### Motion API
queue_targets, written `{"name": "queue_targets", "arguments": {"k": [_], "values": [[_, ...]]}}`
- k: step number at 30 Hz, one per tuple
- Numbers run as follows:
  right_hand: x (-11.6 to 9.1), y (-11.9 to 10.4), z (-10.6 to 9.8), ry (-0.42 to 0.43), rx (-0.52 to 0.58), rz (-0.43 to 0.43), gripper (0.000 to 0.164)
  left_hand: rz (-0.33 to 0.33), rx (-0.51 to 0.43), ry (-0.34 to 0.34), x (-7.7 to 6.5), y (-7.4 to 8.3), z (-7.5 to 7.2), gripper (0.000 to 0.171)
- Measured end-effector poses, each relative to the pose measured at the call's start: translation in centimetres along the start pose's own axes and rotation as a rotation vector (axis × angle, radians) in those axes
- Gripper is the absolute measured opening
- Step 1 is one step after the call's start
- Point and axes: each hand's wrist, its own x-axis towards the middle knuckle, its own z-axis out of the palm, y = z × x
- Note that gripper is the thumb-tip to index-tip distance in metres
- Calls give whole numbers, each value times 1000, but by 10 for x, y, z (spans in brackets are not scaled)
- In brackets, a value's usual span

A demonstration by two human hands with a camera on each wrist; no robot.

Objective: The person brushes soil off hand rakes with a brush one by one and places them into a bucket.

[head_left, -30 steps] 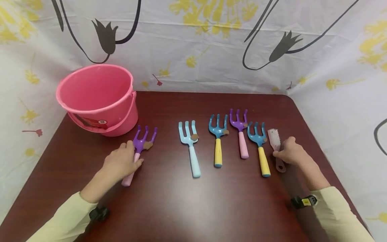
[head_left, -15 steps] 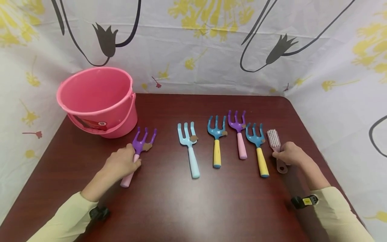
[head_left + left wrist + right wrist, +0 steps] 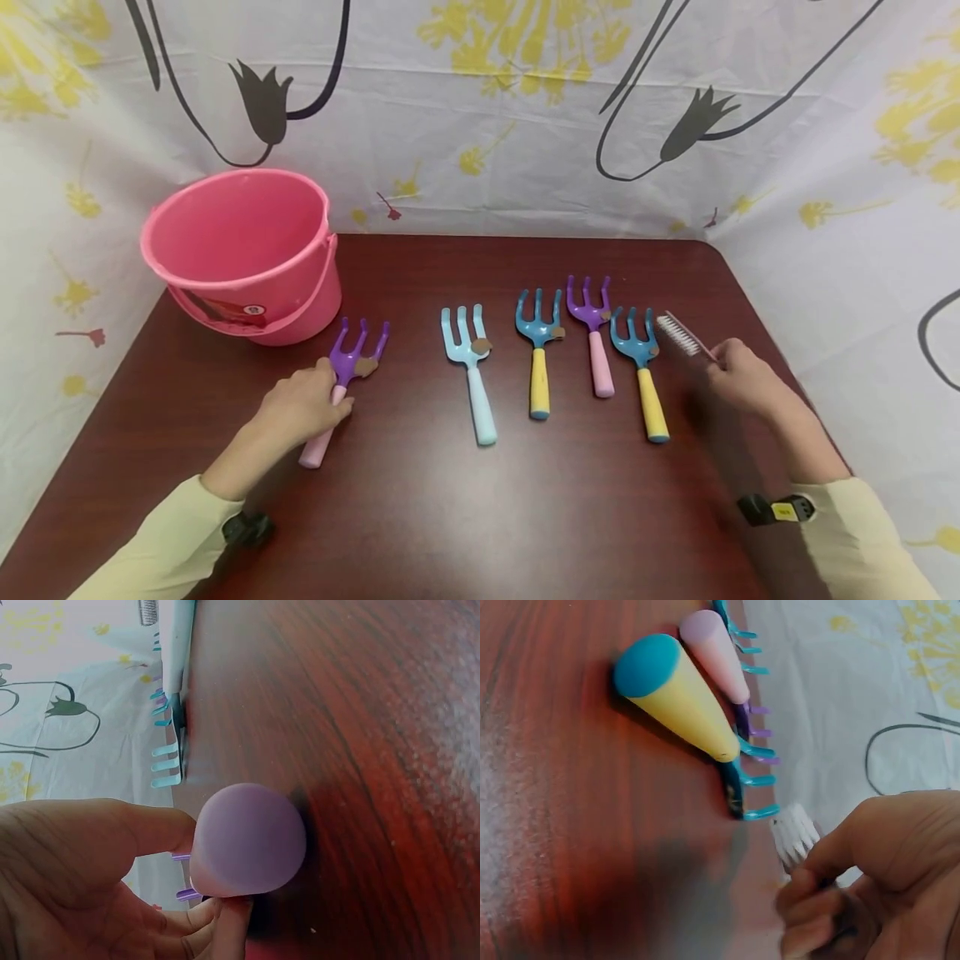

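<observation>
Brush [image 3: 684,335] now aloft in right grip [image 3: 744,377]

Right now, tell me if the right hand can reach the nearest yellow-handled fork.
Probably yes: the right hand is close to that yellow-handled fork, with nothing between them, though it holds a brush.

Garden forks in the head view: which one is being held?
The leftmost pink-handled purple fork, gripped by the left hand; no hand touches the other four forks.
</observation>
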Motion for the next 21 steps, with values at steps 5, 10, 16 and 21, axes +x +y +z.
{"name": "queue_targets", "arguments": {"k": [5, 10, 16, 21], "values": [[-6, -11, -7, 65, 33, 8, 45, -8, 23, 4, -2, 1, -2, 58], [-8, -23, -8, 137, 112, -58, 46, 5, 78, 62, -10, 5, -8, 61], [-9, -41, -5, 200, 175, -155, 38, 56, 102, 106, -12, 10, -10, 62], [-9, -54, -2, 194, 198, -198, 34, 25, 102, 33, -9, 9, -4, 63]]}}
